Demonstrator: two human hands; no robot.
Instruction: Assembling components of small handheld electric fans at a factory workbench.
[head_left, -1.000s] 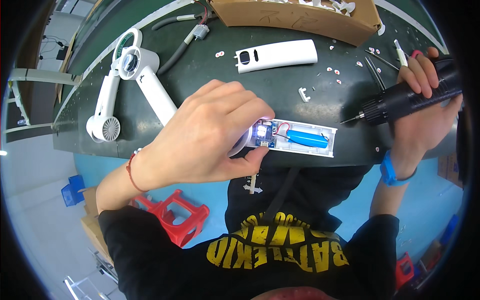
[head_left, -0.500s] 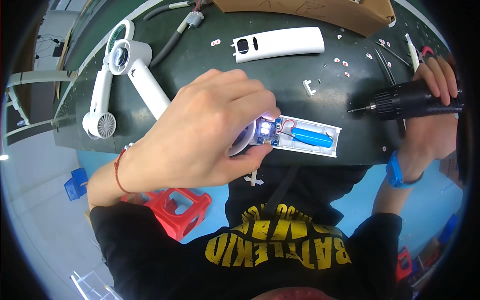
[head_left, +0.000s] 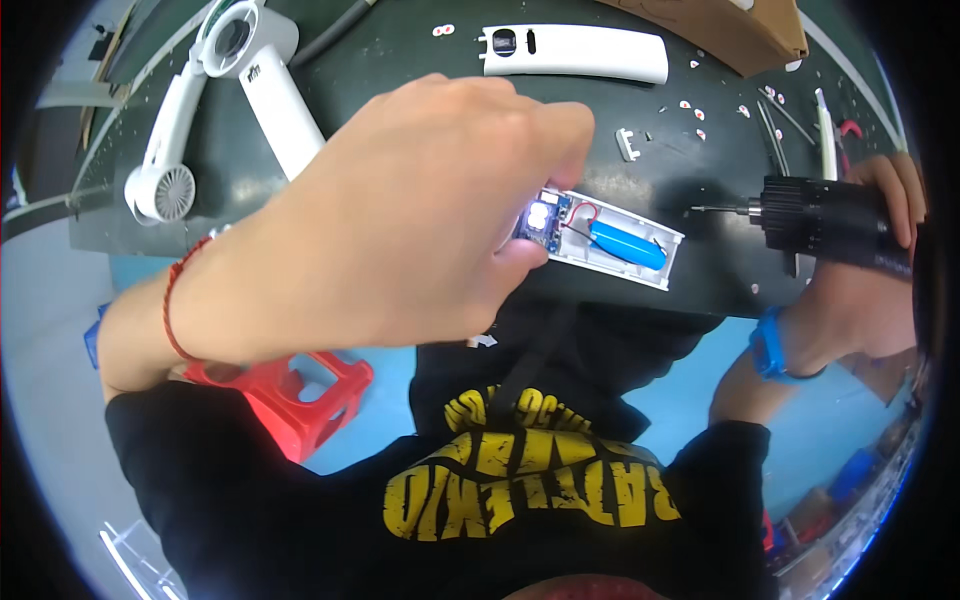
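Observation:
My left hand (head_left: 450, 210) is closed round the head end of an opened white handheld fan (head_left: 676, 262), thumb and fingers on either side of it. Its handle lies uncovered, showing a blue battery (head_left: 627, 245) with red and black wires. Beside my thumb, bright white lights glow on a small circuit board (head_left: 541, 222). The fan head is mostly hidden under my hand. On the right, my right hand (head_left: 855, 305) grips a black electric screwdriver (head_left: 830, 222). Its bit points left, a short way from the fan's handle and not touching it.
A white handle cover (head_left: 590, 55) lies at the far side of the dark table, with a small white clip (head_left: 627, 145) nearer. Two white folding fans (head_left: 235, 38) stand at left. Tweezers (head_left: 772, 135), small stickers and a cardboard box (head_left: 750, 40) are far right. A red stool (head_left: 310, 405) stands below.
The view has shifted, so the table's things sit higher in the picture. My left hand looks closer and covers more of the fan head. Both hands keep their holds.

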